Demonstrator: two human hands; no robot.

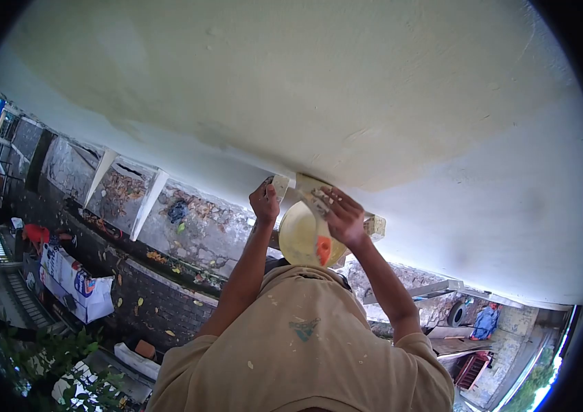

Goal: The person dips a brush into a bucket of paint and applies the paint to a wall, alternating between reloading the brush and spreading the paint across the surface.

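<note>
My left hand [264,201] is closed at a pale, flat-faced piece [280,185] close to the wall; I cannot tell whether it grips this piece or a separate tool. My right hand [341,216], somewhat blurred and marked with pale smears, is closed on a flat cream-coloured spreader [306,184] whose edge is right at the wall [346,103]. Beneath both hands, close to my chest, is a round cream bucket [295,237] with pale material inside. An orange object [323,250] shows at the bucket's right side. A wooden end [376,226] juts out beside my right wrist.
Far below run a dark paved path [161,309] and a leaf-strewn concrete strip [202,226] with slanting white posts [147,204]. A person in red [36,233] is near a large white printed box [75,281] at lower left. A tire [456,314] and blue bag [486,321] lie at lower right.
</note>
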